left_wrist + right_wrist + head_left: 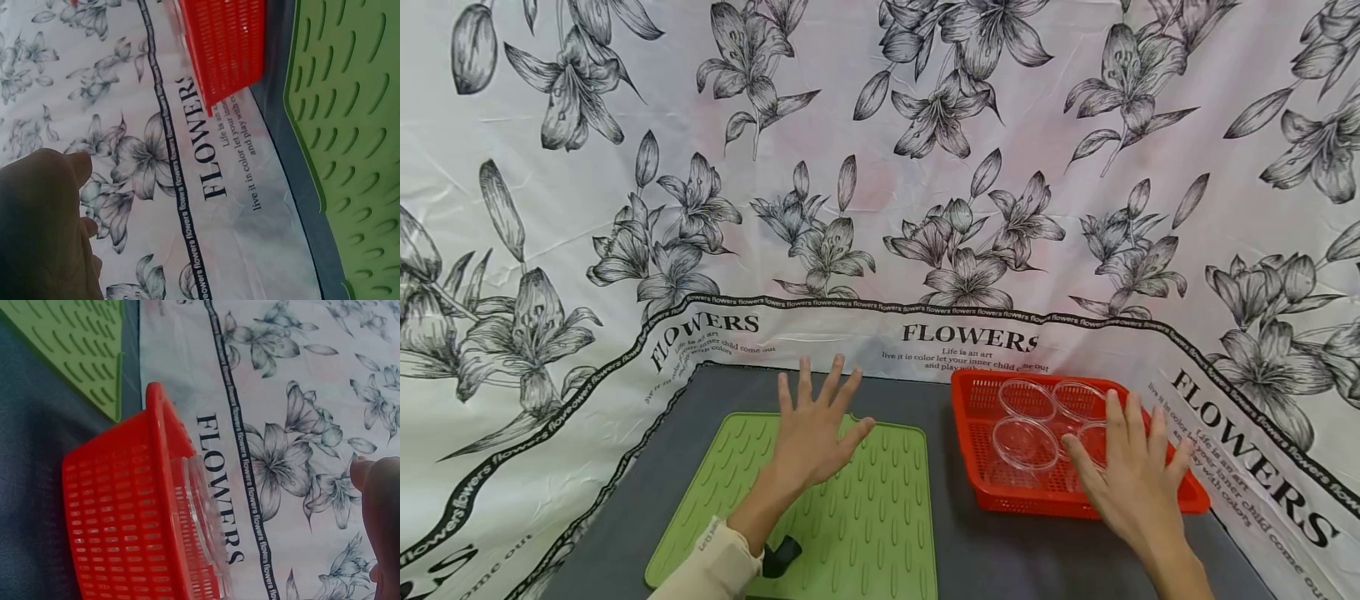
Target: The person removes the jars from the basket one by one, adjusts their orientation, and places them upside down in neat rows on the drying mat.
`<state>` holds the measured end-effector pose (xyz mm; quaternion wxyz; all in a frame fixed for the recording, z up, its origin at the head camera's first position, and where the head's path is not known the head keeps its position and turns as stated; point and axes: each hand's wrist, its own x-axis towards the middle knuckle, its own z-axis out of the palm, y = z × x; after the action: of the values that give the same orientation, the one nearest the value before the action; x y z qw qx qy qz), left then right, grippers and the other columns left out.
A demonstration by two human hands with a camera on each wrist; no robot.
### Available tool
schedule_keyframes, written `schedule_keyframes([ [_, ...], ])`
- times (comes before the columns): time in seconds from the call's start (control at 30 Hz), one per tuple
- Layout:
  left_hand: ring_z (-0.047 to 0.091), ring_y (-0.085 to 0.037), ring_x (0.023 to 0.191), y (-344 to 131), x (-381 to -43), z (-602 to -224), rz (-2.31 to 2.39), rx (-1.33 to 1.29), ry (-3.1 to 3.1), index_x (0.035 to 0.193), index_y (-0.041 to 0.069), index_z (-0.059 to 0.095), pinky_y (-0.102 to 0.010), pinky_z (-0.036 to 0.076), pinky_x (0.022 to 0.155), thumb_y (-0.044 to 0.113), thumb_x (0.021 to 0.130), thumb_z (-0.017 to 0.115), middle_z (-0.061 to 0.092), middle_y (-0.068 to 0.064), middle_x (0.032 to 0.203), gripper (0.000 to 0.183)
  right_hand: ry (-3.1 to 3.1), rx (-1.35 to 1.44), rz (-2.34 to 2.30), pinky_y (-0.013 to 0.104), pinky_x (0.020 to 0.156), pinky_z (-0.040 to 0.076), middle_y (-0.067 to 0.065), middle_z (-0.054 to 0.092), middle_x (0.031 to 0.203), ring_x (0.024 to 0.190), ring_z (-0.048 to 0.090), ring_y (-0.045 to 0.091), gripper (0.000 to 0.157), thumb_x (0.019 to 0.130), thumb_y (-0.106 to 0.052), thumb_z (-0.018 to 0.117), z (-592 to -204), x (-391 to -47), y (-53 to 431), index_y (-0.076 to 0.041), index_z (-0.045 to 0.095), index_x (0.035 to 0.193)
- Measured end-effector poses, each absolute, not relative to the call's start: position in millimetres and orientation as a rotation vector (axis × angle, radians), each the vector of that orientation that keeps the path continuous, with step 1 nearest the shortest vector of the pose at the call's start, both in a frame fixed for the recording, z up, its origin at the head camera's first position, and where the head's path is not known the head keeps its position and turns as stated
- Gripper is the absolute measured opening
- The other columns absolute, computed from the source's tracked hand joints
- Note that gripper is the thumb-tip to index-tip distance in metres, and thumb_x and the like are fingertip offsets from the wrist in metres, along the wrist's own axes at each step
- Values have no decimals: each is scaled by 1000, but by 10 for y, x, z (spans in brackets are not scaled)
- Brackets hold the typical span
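Observation:
My left hand (816,429) hovers over the green ribbed mat (880,517), its fingers spread and nothing in it. Over the front right of the red plastic basket (1037,502) is my right hand (1138,479), also spread and holding nothing. Several clear round plastic containers (1025,443) stand inside the basket; the right hand hides part of them from the head camera. In the left wrist view the left hand (47,225) appears at the lower left, away from the basket. The right wrist view shows only part of the right hand (382,506) at its right edge.
A dark grey table top (958,550) lies beneath the mat and basket. White cloth printed with black flowers (962,208) rises behind and at both sides. A small black object (782,557), its kind unclear, is beside the left cuff over the mat.

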<state>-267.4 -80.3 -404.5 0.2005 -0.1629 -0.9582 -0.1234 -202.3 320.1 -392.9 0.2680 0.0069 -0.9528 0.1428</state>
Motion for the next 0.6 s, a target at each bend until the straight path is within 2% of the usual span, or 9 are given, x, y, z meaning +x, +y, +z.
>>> schedule_keyframes([
  [0.33,-2,-48,157,-730,-2627,-4131,-377,-489,-2659,163,31,23,-73,0,122,62,100,49,15,-2,173,75,-2584,-8,381,81,112,-12,32,16,165,153,0,55,92,100,-59,50,-4059,-2045,3168,-5,11,163],
  [0.47,-1,-48,157,-717,-2616,-4151,-377,-492,-2650,163,31,24,-73,1,122,62,100,49,16,-1,173,75,-2590,-15,383,80,113,-14,32,16,165,152,1,55,94,99,-60,51,-4094,-2061,3156,-5,11,163],
  [0.6,-3,-47,157,-707,-2614,-4164,-392,-499,-2659,163,30,24,-73,0,122,63,100,47,15,-2,173,75,-2607,-24,381,81,113,-12,32,17,164,151,3,55,96,98,-61,52,-4127,-2090,3145,-3,13,163],
])
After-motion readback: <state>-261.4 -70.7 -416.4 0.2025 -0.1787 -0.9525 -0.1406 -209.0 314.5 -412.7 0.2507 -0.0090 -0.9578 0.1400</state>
